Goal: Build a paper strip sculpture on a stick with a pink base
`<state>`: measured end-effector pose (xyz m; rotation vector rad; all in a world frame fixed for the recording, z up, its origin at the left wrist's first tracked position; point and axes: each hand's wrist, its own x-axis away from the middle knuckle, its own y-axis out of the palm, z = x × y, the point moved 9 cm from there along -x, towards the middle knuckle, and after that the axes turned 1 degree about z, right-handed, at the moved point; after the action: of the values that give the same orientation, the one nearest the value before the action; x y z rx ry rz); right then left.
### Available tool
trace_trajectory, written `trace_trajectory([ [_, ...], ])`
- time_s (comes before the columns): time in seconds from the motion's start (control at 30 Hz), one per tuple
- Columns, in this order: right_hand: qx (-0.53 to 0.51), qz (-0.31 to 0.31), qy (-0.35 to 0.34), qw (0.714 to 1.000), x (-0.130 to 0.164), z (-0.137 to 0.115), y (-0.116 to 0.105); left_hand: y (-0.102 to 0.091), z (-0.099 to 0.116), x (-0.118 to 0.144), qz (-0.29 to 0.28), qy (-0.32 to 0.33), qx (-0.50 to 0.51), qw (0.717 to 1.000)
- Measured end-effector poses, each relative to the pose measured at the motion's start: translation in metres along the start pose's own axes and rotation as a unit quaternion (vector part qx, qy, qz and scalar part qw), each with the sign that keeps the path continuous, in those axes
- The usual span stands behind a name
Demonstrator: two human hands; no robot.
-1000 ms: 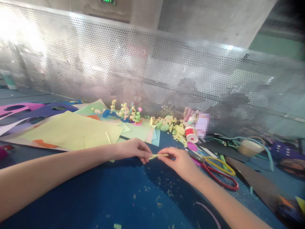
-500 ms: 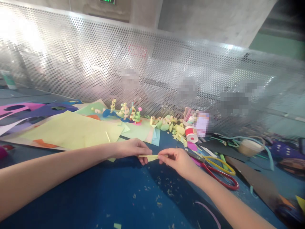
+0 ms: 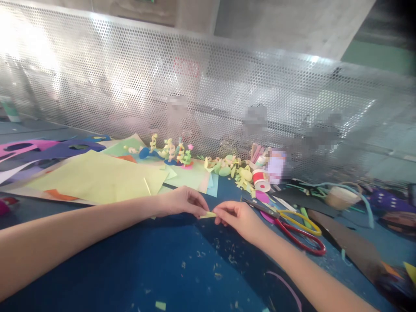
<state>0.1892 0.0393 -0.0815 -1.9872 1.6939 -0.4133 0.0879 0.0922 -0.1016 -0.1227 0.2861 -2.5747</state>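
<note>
**Head view: a yellow paper strip pinched between both hands**

Head view shows the left hand [image 3: 183, 201] and the right hand [image 3: 238, 216] meeting fingertip to fingertip over the blue table [image 3: 130, 260], each with thumb and forefinger closed on one end of a small yellow paper strip [image 3: 208, 214]; only a short piece of the strip shows between the two pinches, so the hands are almost touching; the strip lies low, close to the table surface or on it, which of the two cannot be told.

By the look of it the step in hand is folding or rolling the strip, with both pinches working it from its ends; the next move calls for a light, even pressure so the thin paper creases cleanly and does not tear or slip free.

Taking the strip as landmark: the scissors [image 3: 292, 225], with yellow and red handles, lie just to its right, blades pointing back toward it; the yellow paper sheets [image 3: 97, 180] spread behind it to the left; a row of small curled paper figures [image 3: 169, 151] stands farther behind, against the perforated metal screen [image 3: 208, 86]; paper crumbs [image 3: 224, 258] dot the table in front of it.
</note>
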Motion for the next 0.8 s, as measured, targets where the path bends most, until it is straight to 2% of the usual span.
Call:
trace_trajectory([
  [0.33, 0.002, -0.002, -0.005, 1.000, 0.001, 0.000, 0.003, 0.003, 0.004, 0.002, -0.020, -0.028, -0.022, 0.999],
  [0.47, 0.024, 0.011, -0.027, 0.999, 0.004, -0.010, -0.001, 0.002, 0.006, 0.004, -0.015, -0.045, -0.077, 0.996],
  [0.57, 0.042, 0.027, -0.029, 0.998, 0.007, -0.018, -0.007, 0.002, 0.009, 0.003, -0.006, -0.057, -0.121, 0.991],
  [0.67, 0.070, 0.022, -0.039, 0.997, 0.010, -0.030, -0.013, 0.010, 0.019, 0.002, -0.030, -0.043, -0.123, 0.991],
  [0.73, 0.115, 0.020, -0.044, 0.992, 0.014, -0.039, -0.021, 0.016, 0.028, 0.003, -0.038, -0.034, -0.128, 0.991],
  [0.8, 0.195, 0.034, -0.022, 0.980, 0.021, -0.042, -0.040, 0.019, 0.034, 0.004, -0.031, -0.028, -0.135, 0.990],
])
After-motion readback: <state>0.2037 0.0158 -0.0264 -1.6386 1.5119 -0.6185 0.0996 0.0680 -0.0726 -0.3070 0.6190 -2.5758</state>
